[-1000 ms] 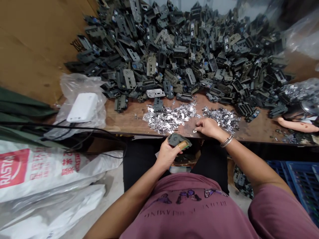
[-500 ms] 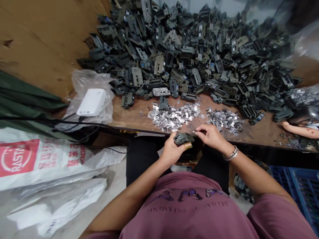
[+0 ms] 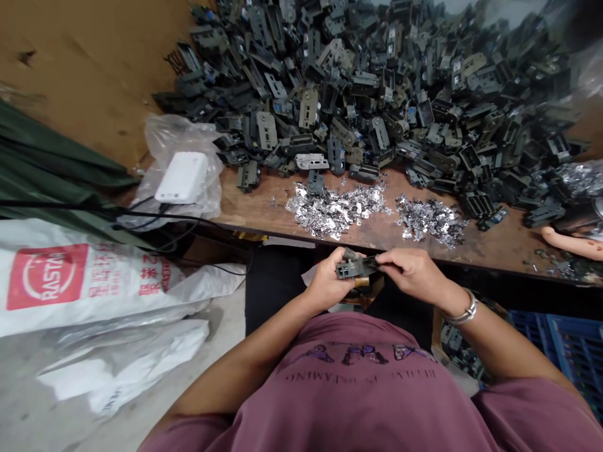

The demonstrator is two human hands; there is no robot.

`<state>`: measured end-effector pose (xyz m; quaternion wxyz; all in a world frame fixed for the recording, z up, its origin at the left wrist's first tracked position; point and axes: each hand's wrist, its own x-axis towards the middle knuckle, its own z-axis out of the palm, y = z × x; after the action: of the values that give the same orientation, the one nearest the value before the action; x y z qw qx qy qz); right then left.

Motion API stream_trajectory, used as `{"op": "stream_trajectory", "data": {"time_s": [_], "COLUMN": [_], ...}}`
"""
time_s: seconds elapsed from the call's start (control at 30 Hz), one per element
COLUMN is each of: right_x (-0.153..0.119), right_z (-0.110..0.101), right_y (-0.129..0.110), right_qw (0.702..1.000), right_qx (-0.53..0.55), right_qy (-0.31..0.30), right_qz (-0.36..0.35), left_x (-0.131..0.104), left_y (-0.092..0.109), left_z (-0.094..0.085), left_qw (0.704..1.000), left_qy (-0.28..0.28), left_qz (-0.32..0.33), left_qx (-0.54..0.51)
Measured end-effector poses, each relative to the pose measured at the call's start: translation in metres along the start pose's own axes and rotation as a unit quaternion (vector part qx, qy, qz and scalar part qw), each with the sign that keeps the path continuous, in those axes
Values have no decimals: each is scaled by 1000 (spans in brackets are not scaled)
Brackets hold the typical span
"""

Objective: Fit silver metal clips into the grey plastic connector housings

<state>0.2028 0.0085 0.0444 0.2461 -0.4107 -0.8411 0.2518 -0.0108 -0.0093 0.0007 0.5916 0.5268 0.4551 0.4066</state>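
My left hand (image 3: 326, 281) is closed around a dark grey-green plastic battery-compartment-like housing (image 3: 349, 269), held above my lap just off the table's front edge. A yellow-brown wrap (image 3: 362, 282) covers the left thumb. My right hand (image 3: 411, 271) is pinched at the housing's right end, its fingertips touching it. The small metal piece seen in those fingers a moment ago is hidden now. Beyond the hands lie a larger heap of small shiny metal plates (image 3: 325, 213) and a smaller heap of metal plates (image 3: 431, 221).
A big pile of similar dark housings (image 3: 377, 100) covers the back of the wooden table (image 3: 240, 210). At left, a white box (image 3: 183, 177) with a cable rests on clear plastic. A printed white sack (image 3: 108, 276) lies beside me; a blue crate (image 3: 570, 351) stands at right.
My right hand has moved in against the housing, bringing the small metal piece to its right end. The housing has turned slightly in my left hand. The whole view has shifted a little.
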Motion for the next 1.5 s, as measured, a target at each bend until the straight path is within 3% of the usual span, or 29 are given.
{"op": "stream_trajectory", "data": {"time_s": [0.13, 0.23, 0.33, 0.43, 0.57, 0.67, 0.77, 0.87, 0.93, 1.03, 1.17, 1.27, 1.33, 1.4, 1.5], "right_x": [-8, -10, -13, -18, -19, -11, -1, 4, 4, 4, 19, 47, 68, 84, 94], "right_z": [25, 33, 32, 30, 43, 57, 67, 68, 67, 63, 52, 42, 40, 41, 44], "right_y": [3, 6, 7, 7, 6, 2, -1, -1, 0, 2, 12, 24, 31, 36, 39], "right_qw": [995, 994, 998, 981, 908, 832, 754, 708, 720, 799, 921, 984, 985, 963, 942], "right_qx": [-60, -49, 44, 185, 350, 468, 568, 630, 625, 546, 340, 96, -79, -204, -275], "right_qy": [24, 31, 6, -9, 113, 108, 105, 73, 53, 18, -87, -42, -19, -40, -70], "right_qz": [-82, -91, -34, 57, 199, 278, 312, 312, 299, 252, 170, 142, 151, 171, 181], "left_x": [-1, -3, -6, -7, -8, -8, -8, -9, -9, -10, -6, -2, 0, 2, 3], "left_y": [3, 2, -1, -2, 0, -1, -5, -6, -3, 3, 9, 10, 10, 10, 8], "left_z": [0, 0, -2, -3, -2, 0, -1, -7, -13, -21, -19, -14, -11, -10, -9], "left_qw": [1000, 999, 999, 998, 997, 998, 997, 999, 997, 972, 944, 937, 932, 931, 935], "left_qy": [-3, -6, 13, 47, 66, 61, 62, 47, -11, -77, -42, 1, 18, 32, 58], "left_qz": [-9, -15, -32, -42, -30, 2, 36, 17, -27, -119, -234, -223, -214, -212, -218], "left_qx": [13, 28, 38, 27, 2, 13, 19, -18, -78, -186, -228, -270, -292, -295, -274]}}
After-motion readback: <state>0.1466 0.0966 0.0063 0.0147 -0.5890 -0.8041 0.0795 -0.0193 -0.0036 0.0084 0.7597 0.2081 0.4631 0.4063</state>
